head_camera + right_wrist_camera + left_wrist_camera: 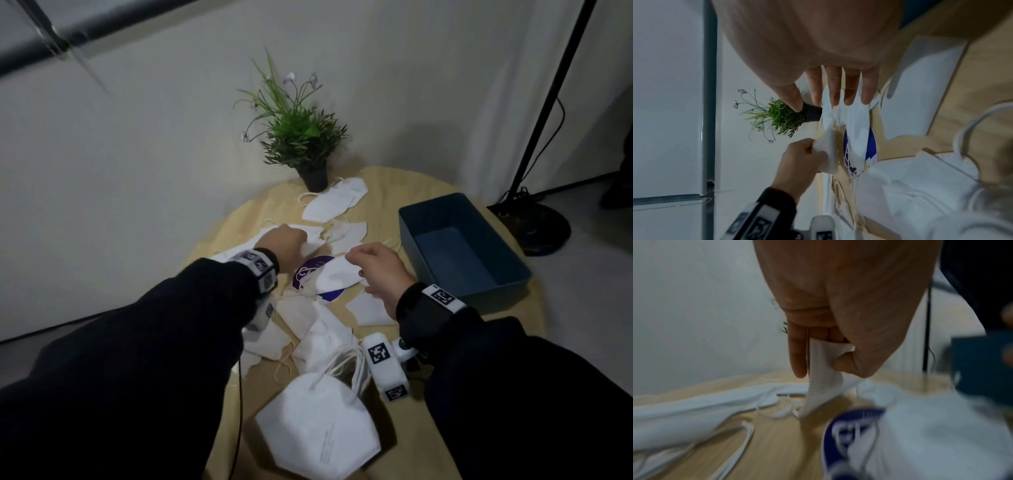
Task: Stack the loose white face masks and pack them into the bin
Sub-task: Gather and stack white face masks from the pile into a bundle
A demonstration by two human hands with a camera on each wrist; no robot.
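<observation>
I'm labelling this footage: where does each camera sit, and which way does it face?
Head: on the head, looking down at table, bin, masks; left hand, right hand show.
Left wrist: looks along the left hand pinching a mask.
Right wrist: looks along the right hand's straight fingers at another mask, plant; left hand shows.
Shared: blue disc, in all three.

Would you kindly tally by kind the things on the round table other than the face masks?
Blue bin: 1
Potted plant: 1
Round blue disc: 1
Total: 3
</observation>
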